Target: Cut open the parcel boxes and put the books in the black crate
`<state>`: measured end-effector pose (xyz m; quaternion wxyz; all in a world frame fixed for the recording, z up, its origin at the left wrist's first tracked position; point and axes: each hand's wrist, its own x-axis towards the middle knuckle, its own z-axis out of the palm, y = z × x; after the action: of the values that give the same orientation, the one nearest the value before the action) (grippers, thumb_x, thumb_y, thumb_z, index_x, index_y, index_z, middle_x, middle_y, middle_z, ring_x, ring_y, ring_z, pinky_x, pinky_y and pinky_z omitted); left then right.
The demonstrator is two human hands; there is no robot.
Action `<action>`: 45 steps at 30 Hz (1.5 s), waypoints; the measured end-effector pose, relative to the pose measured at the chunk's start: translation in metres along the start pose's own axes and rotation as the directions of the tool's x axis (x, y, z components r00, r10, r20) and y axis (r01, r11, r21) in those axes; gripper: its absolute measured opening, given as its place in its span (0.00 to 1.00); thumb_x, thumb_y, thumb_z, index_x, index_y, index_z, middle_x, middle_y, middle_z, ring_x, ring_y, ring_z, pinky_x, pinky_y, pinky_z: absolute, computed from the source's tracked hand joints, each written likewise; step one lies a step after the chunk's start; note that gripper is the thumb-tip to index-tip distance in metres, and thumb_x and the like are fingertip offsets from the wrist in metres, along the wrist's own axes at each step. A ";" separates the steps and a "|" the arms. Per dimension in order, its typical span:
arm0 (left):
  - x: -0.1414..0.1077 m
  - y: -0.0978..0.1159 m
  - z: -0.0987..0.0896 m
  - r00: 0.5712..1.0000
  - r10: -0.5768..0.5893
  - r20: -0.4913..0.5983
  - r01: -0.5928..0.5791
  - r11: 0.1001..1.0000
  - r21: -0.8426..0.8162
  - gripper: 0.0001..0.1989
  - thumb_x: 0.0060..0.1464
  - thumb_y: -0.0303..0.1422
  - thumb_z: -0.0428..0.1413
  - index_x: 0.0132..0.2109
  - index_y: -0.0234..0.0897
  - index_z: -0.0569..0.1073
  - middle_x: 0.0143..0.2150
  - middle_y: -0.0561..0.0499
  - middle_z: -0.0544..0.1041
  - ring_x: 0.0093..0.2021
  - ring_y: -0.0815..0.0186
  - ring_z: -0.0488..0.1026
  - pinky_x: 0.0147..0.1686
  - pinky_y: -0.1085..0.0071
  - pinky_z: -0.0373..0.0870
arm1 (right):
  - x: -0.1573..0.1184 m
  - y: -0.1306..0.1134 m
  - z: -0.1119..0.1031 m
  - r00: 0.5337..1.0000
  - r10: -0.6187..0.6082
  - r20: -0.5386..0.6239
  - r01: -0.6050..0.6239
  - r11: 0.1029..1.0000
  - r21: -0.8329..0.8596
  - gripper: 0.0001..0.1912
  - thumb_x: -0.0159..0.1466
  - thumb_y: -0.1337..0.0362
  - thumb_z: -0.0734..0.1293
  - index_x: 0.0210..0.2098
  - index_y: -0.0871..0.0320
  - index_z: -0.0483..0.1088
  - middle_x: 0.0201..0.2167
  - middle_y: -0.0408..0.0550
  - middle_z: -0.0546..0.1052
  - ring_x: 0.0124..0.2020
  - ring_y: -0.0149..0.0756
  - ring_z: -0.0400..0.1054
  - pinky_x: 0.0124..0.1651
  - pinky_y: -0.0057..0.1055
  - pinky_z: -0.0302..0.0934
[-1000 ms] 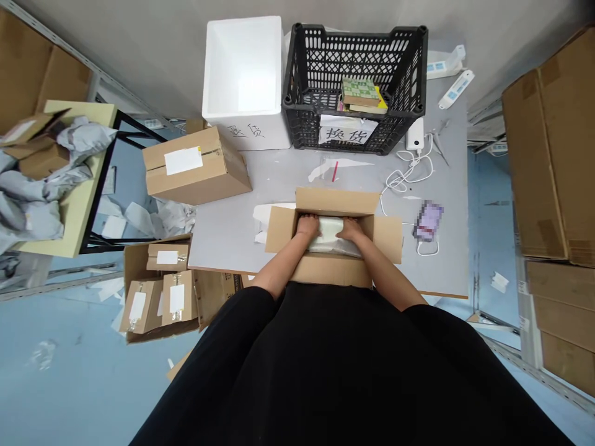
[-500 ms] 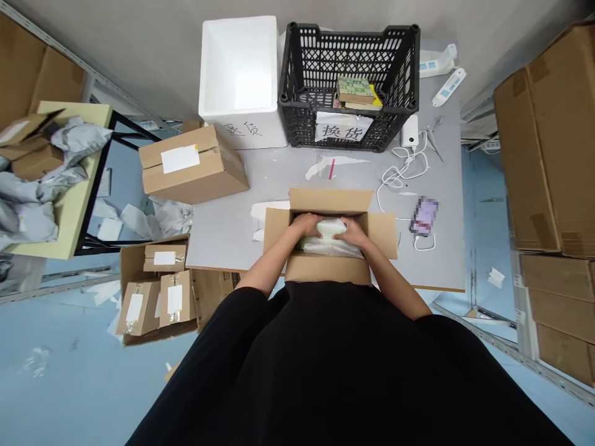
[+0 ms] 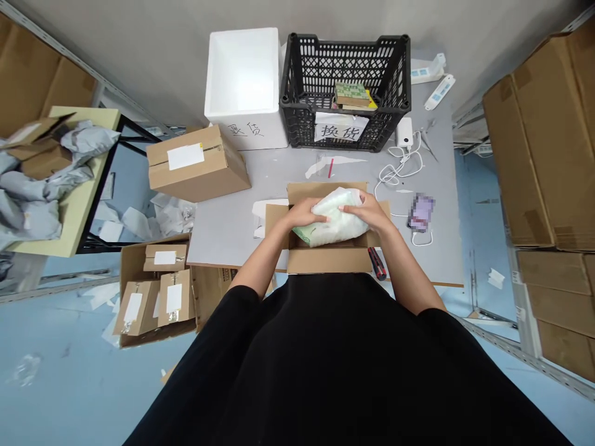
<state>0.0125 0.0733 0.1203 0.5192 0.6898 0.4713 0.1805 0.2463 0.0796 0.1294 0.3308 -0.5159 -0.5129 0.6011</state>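
Between my two hands is a bubble-wrapped package (image 3: 338,226), whitish with some green showing through at its lower left. My left hand (image 3: 307,212) grips its left side, thumb on top. On the opposite side my right hand (image 3: 369,210) holds it, thumb across the wrap. Below it an open cardboard box (image 3: 329,261) stands at the table's front edge, flaps spread. The package is raised to about the level of the box opening and hides most of the inside. A red and black tool (image 3: 377,264), perhaps a utility knife, lies right of the box.
A closed carton (image 3: 199,171) stands at the left, near a white foam box (image 3: 244,77) and a black crate (image 3: 344,133) holding books. A phone (image 3: 421,212) and white cable (image 3: 395,173) lie at the right. Below left, a large carton (image 3: 153,331) holds smaller boxes.
Both hands have lifted the wrapped package up from inside the box and tilted it. The red and black tool has come into sight beside the box. The view has shifted slightly.
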 end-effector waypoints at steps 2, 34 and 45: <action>-0.006 0.005 -0.003 0.999 -0.024 -0.037 0.018 0.988 -0.153 0.24 0.47 0.42 0.65 0.50 0.35 0.78 0.47 0.47 0.81 0.48 0.53 0.77 0.46 0.63 0.72 | 0.002 -0.011 -0.006 0.996 -0.077 0.034 0.079 0.995 -0.064 0.30 0.47 0.48 0.79 0.43 0.60 0.76 0.42 0.50 0.79 0.44 0.44 0.72 0.46 0.38 0.67; -0.054 -0.028 0.042 0.905 -0.425 -0.027 0.025 0.117 -0.993 0.17 0.56 0.35 0.62 0.49 0.28 0.77 0.40 0.39 0.83 0.47 0.49 0.81 0.59 0.52 0.72 | -0.019 0.049 0.062 0.937 0.218 -0.274 -0.128 0.941 0.312 0.16 0.53 0.51 0.73 0.31 0.54 0.66 0.29 0.43 0.74 0.37 0.38 0.70 0.44 0.35 0.67; -0.049 -0.031 0.061 0.904 -0.423 -0.057 0.008 0.149 -0.989 0.19 0.52 0.35 0.66 0.48 0.28 0.77 0.42 0.38 0.83 0.47 0.49 0.81 0.57 0.52 0.73 | -0.019 0.065 0.064 0.975 0.207 0.085 -0.224 0.889 0.400 0.22 0.52 0.41 0.69 0.27 0.54 0.69 0.24 0.46 0.77 0.43 0.42 0.71 0.51 0.39 0.66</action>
<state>0.0186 -0.0006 0.0805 0.7722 0.0826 0.4193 0.4702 0.1986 0.0275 0.0687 0.3520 -0.4770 -0.3227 0.7379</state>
